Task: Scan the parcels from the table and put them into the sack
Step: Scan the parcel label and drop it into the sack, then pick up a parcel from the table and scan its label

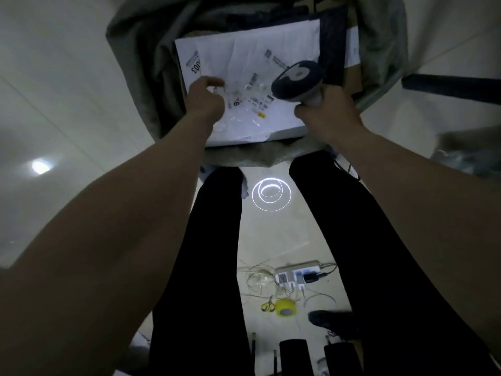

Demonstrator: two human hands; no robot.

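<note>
A large white parcel point(260, 58) with printed labels lies flat in the mouth of the grey sack point(135, 63), above my legs. My left hand point(204, 97) rests on the parcel's near left part with fingers curled; whether it pinches the wrapping is unclear. My right hand point(325, 109) grips the handle of a dark handheld scanner point(296, 77), whose head hovers over the parcel's right side. Darker parcels and a cardboard box point(352, 74) show under and behind the white one inside the sack.
On the pale tiled floor between my legs are a power strip with cables point(301, 275), a yellow tape roll point(286, 308) and yellow scissors point(267, 306). A dark bar point(447, 85) juts in at the right. A ring light reflects on the floor point(271, 194).
</note>
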